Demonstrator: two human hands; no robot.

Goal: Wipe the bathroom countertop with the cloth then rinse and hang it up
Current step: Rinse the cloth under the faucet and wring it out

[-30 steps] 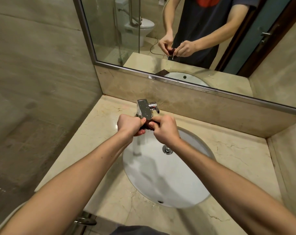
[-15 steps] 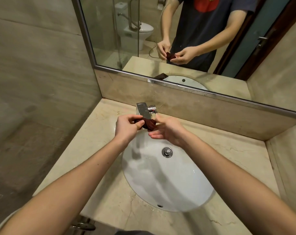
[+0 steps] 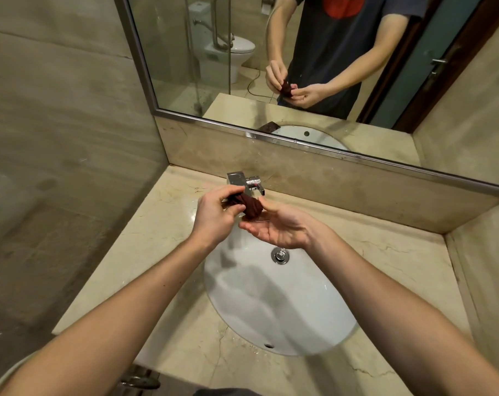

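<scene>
A small dark maroon cloth point(image 3: 249, 206), twisted into a tight wad, is held above the back of the white sink basin point(image 3: 276, 307), just in front of the chrome faucet point(image 3: 244, 182). My left hand point(image 3: 216, 217) pinches the cloth's left end between thumb and fingers. My right hand point(image 3: 279, 225) lies palm up under the wad, fingers nearly straight, its fingertips touching the cloth. The beige marble countertop point(image 3: 145, 252) surrounds the basin.
A chrome drain plug point(image 3: 280, 255) sits in the basin. The mirror point(image 3: 314, 67) above the backsplash reflects a person, a toilet and a door. Tiled wall point(image 3: 56, 138) stands at the left, a side wall point(image 3: 485, 267) at the right. A metal fitting point(image 3: 141, 381) shows below the counter's front edge.
Both hands gripped the wrung cloth tightly a second ago. My right hand has since let go and turned palm up, and the twisted cloth now shows between the hands.
</scene>
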